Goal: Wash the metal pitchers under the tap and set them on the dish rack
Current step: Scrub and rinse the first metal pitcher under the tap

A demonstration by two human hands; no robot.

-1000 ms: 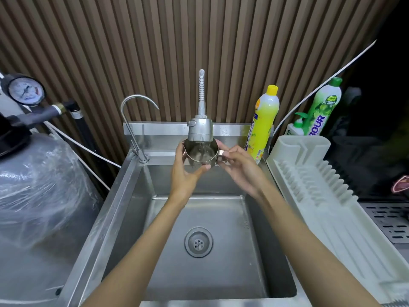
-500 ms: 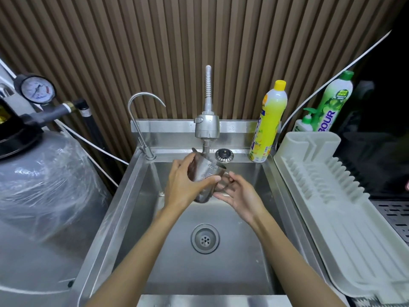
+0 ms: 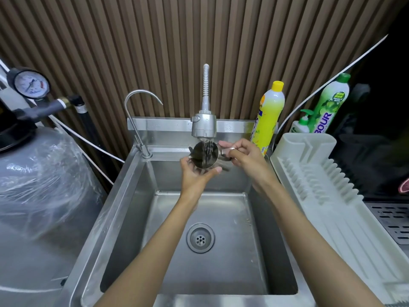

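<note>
A small metal pitcher (image 3: 202, 155) is held tipped on its side under the spray tap (image 3: 203, 124), and water runs onto its round bottom. My right hand (image 3: 244, 159) pinches the pitcher's handle from the right. My left hand (image 3: 195, 176) cups the pitcher's body from below, with the thumb curled up beside it. Both hands are over the back of the steel sink (image 3: 124, 196). The white plastic dish rack (image 3: 327, 196) lies to the right of the sink with nothing on it.
A thin gooseneck tap (image 3: 137, 120) stands at the sink's back left corner. A yellow detergent bottle (image 3: 269, 116), a green bottle (image 3: 329, 105) and a small pump bottle (image 3: 302, 125) stand behind the rack. A wrapped grey tank (image 3: 33, 185) with a pressure gauge (image 3: 29, 84) fills the left.
The pitcher was lifted back up under the spray head and turned so that its bottom faces me. Water now runs from the tap onto it.
</note>
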